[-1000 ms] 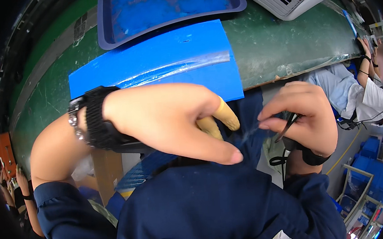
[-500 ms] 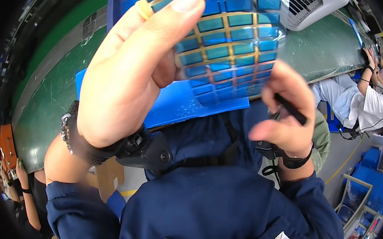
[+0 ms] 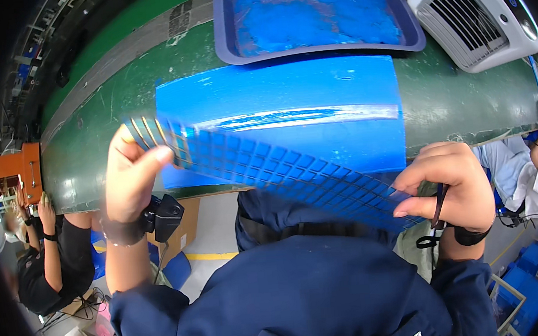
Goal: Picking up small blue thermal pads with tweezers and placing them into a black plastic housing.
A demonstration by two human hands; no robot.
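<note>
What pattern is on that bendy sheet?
The sheet shows a grid of bluish rectangles, best in the head view.

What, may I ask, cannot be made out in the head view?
Head view:
Tray: far side cut off by the top edge.
Gridded sheet: fine pattern partly blurred.
Dark slim object: partly hidden by the right hand; kind unclear.
Left hand: some fingertips hidden behind thumb and sheet.

Your gridded blue sheet (image 3: pixel 281 165) was blurred, its pinched ends partly hidden by your left hand (image 3: pixel 132 179) and right hand (image 3: pixel 450 185), and the view's upper edge cut off the tray (image 3: pixel 329 51).
</note>
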